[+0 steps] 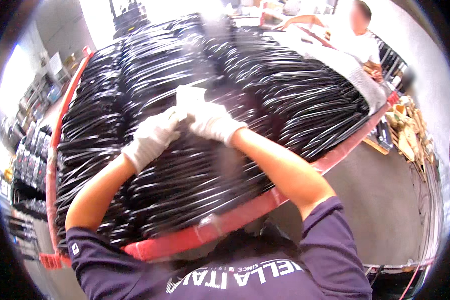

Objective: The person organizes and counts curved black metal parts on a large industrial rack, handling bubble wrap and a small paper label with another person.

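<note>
Both my hands wear white knit gloves and meet over the middle of a large bed of glossy black slender strips (185, 175), laid in rows. My right hand (214, 121) is closed, and a small flat white piece (191, 94), perhaps paper or cloth, sticks up from its fingers. Right beside it, my left hand (152, 135) has its fingers curled in a pinch toward the right one. What the left fingertips hold, if anything, is too blurred to make out. The strips lie below both gloves; I cannot tell whether the gloves touch them.
A red frame edge (205, 230) borders the strips in front, with a red rail (62, 130) at the left. Across the far right corner, a person (355, 45) stands by a pale grey sheet (352, 75) over the strips. Brown crumpled material (407, 130) lies at right.
</note>
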### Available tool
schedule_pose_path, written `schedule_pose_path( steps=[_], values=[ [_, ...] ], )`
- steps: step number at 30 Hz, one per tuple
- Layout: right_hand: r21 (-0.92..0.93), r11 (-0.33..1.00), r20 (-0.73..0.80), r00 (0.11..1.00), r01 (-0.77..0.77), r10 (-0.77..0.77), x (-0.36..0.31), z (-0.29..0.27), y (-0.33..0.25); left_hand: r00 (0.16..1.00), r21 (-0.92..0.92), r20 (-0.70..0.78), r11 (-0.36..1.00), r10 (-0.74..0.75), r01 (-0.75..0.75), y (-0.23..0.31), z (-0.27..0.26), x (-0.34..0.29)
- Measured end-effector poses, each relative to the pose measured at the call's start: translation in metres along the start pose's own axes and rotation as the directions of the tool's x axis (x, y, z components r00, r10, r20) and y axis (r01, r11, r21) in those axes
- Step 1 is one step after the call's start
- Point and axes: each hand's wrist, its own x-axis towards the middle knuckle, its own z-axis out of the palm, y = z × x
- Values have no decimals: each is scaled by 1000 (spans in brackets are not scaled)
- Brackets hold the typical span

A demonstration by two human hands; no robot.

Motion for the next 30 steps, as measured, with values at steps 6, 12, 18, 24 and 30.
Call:
schedule_pose_path(
  steps=[6, 12, 18, 24, 30],
  values=[
    [-122, 992, 25, 1000, 7, -4, 10, 7, 8, 999, 146, -43, 989, -22, 28, 2, 7, 13],
    [39, 993, -32, 994, 109, -108, -2, -5, 4, 980, 505, 48, 842, 192, -190, -9, 13, 3],
    [-62, 993, -10, 995, 100, -101, -11, 0, 13, 985, 332, -104, 939, 135, -94, -22, 4, -21],
    [-305, 904, -84, 938, 298, -337, -6, 6, 14, 964, 209, -232, 975, 128, -79, -12, -9, -25],
    [-304, 865, -112, 887, 399, -448, -5, -2, 15, 991, 223, -132, 974, -13, 43, 12, -26, -27]
  ],
)
